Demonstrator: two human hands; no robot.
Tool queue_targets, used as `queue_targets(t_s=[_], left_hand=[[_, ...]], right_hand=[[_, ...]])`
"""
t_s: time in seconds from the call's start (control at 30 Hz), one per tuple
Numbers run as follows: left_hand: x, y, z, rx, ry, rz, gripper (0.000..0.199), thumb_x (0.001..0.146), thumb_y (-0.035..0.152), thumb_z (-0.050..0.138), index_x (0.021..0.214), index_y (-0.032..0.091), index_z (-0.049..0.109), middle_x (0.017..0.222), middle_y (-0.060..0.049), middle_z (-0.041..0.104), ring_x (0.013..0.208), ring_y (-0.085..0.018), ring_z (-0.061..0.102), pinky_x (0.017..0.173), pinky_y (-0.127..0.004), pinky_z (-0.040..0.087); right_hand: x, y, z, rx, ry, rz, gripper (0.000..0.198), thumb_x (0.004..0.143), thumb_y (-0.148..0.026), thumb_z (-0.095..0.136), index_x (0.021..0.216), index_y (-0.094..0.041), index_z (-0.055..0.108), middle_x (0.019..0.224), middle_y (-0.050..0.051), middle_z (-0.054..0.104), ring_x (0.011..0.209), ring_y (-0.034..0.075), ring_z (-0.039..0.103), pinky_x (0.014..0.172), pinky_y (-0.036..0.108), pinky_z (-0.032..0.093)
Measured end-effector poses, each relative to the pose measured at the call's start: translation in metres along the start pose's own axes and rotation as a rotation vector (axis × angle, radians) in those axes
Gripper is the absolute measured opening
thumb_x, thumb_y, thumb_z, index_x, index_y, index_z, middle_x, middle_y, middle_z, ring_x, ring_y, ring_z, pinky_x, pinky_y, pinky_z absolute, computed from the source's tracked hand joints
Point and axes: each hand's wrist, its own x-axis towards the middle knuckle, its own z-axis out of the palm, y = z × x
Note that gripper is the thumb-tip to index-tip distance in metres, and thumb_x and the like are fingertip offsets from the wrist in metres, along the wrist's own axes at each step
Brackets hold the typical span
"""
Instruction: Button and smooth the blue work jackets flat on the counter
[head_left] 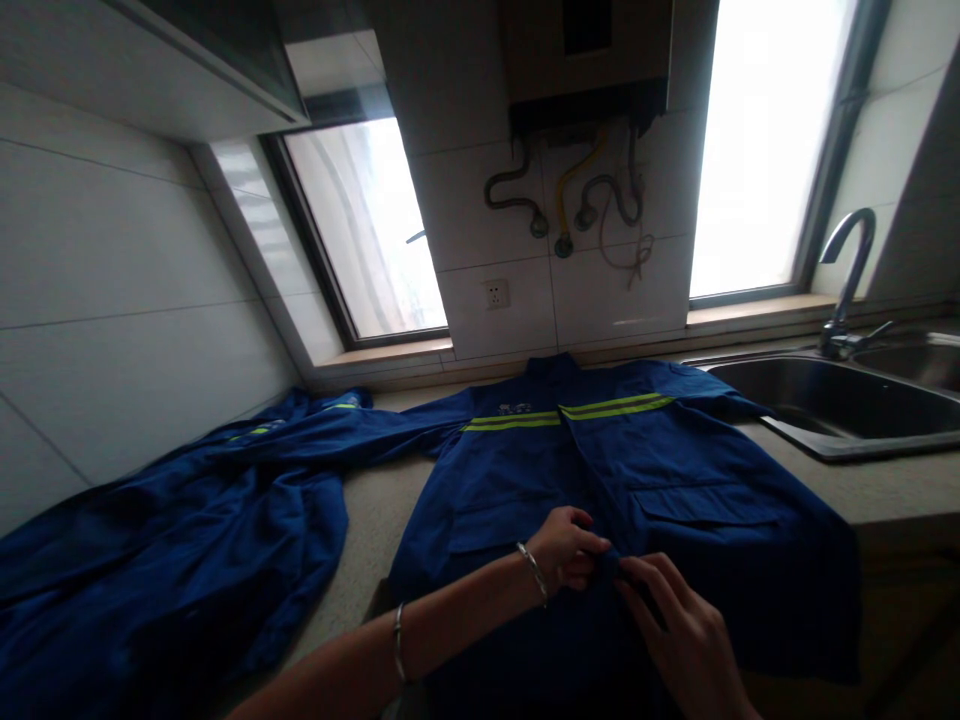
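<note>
A blue work jacket (pixel 510 470) with yellow-green stripes across the chest lies spread front up on the counter, its collar toward the wall. My left hand (pixel 566 550), with bangles on the wrist and forearm, pinches the jacket's front edge near the lower middle. Close beside it, my right hand (pixel 679 620) grips the same front edge between thumb and fingers. The cloth is bunched slightly between the two hands. Whether a button or other fastener is there is too dark to tell.
More blue striped clothing (pixel 247 520) lies heaped at the left on the counter (pixel 382 500). To the right are a sink (pixel 840 400) and a curved faucet (pixel 851 270). A wall-mounted box (pixel 589 60) with hoses hangs above, between two bright windows.
</note>
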Motion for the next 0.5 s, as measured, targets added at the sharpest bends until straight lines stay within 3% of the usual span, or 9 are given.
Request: queue_targets(t_s=[0.17, 0.5], left_hand=[[-0.0015, 0.0009, 0.0008, 0.011, -0.004, 0.006, 0.044, 0.07, 0.009, 0.06, 0.103, 0.021, 0.033, 0.045, 0.015, 0.034, 0.029, -0.002, 0.022, 0.039, -0.016, 0.019], [0.0012, -0.0015, 0.0007, -0.024, 0.027, 0.025, 0.054, 0.066, 0.018, 0.072, 0.107, 0.02, 0.037, 0.05, 0.014, 0.04, 0.031, -0.001, 0.026, 0.039, -0.016, 0.025]], right_hand=[[0.0001, 0.0035, -0.0005, -0.036, 0.002, -0.013, 0.015, 0.091, -0.021, 0.042, 0.097, -0.019, 0.056, 0.084, 0.004, 0.06, 0.063, 0.009, 0.06, 0.057, 0.017, 0.048], [0.0029, -0.0018, -0.0016, -0.187, 0.095, 0.026, 0.01, 0.087, -0.024, 0.049, 0.093, -0.02, 0.055, 0.086, 0.003, 0.061, 0.061, 0.01, 0.06, 0.052, 0.02, 0.045]])
